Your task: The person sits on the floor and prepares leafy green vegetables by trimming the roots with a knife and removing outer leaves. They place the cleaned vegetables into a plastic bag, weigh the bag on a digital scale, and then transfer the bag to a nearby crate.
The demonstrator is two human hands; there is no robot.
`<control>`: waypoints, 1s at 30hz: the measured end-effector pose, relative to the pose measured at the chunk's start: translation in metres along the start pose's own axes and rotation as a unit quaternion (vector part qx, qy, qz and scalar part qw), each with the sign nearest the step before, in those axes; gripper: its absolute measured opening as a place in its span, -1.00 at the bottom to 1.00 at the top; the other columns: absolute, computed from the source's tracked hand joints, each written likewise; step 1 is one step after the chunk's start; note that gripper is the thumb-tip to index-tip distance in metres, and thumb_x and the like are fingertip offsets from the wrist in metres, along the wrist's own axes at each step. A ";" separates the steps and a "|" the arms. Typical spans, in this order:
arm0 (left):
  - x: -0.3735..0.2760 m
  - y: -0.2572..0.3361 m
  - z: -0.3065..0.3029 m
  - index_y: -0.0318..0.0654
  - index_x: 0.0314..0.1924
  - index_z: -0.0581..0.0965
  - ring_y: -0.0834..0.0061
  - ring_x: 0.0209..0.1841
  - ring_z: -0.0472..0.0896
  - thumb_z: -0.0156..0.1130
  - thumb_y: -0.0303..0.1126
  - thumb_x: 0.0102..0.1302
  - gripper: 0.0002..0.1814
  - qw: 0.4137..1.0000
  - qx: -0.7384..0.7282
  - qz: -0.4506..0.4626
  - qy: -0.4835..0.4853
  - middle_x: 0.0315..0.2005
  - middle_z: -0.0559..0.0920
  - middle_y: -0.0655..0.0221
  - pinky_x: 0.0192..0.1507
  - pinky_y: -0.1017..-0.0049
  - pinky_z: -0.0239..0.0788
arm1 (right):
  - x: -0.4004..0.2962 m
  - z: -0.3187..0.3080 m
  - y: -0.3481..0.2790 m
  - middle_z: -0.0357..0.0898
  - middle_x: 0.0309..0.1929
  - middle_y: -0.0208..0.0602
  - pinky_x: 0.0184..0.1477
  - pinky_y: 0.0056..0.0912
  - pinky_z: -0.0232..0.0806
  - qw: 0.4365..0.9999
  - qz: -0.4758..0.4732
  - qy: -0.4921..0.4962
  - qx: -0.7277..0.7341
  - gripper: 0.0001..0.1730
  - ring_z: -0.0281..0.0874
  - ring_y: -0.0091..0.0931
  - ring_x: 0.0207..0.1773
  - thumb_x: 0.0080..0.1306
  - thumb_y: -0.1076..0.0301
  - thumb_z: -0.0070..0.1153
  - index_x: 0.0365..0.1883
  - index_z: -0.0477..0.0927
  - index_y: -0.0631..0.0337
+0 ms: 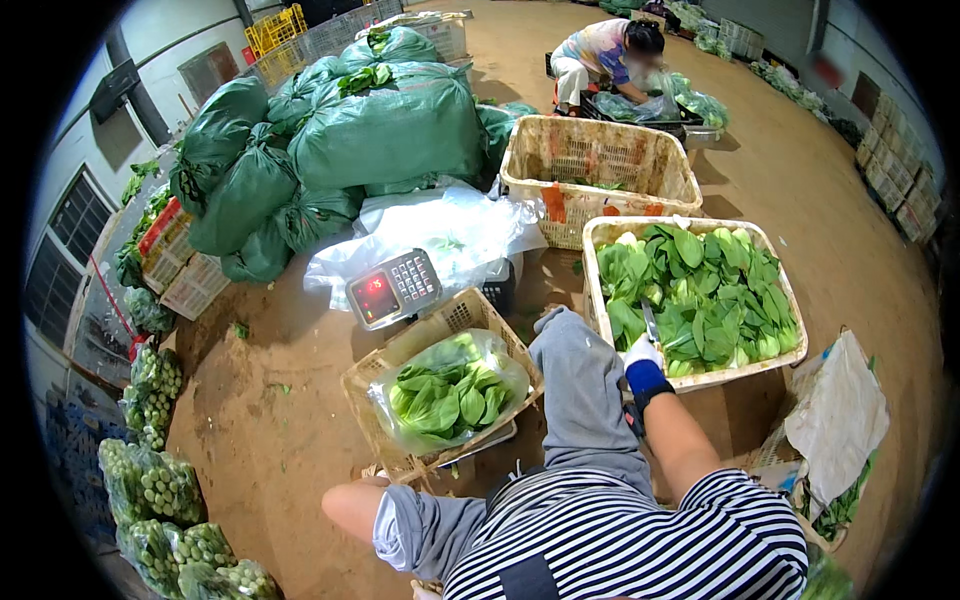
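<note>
My right hand [643,352], in a white glove with a blue cuff, grips a knife [649,321]. Its blade points away from me over the leafy greens, which look like bok choy [697,285]. These fill a cream plastic crate [801,330] at my right, and the hand is at its near left corner. Between my knees, a clear plastic bag [510,367] of similar greens [450,394] lies in a tan plastic basket [367,405]. The basket rests on a scale platform [487,442]. Only a pale bit at the bottom edge may be my left hand [426,590]; its hold is hidden.
A scale display [394,289] stands beyond the basket, by clear plastic sheets [450,221]. Green sacks [390,127] are piled behind. Another crate [600,202] stands ahead; a person [604,60] bends over produce farther off. Bagged vegetables [150,480] line the left; a covered crate [832,427] stands right.
</note>
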State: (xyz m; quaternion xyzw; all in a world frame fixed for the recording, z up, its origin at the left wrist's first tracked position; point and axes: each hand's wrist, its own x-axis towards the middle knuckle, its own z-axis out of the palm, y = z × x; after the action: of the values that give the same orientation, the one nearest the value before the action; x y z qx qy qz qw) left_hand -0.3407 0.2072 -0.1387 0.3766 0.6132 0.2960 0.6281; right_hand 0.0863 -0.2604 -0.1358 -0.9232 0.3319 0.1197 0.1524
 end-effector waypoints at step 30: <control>-0.019 0.166 0.121 -0.33 0.22 0.27 0.47 -0.06 0.41 0.05 -0.44 0.32 -0.53 0.807 0.152 0.562 -0.101 -0.03 0.41 0.30 0.00 0.46 0.27 | 0.016 -0.078 0.039 0.41 0.10 0.18 0.18 -0.33 0.23 0.983 -0.105 -0.105 0.104 0.14 0.39 -0.13 0.16 -0.18 -0.19 0.29 0.22 0.20 0.43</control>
State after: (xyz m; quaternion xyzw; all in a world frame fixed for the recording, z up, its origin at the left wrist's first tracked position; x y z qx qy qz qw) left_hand -0.2070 0.2682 0.0059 0.7738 0.2650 0.4605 0.3449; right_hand 0.0822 -0.3264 -0.0769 -0.9143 0.2261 0.1646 0.2929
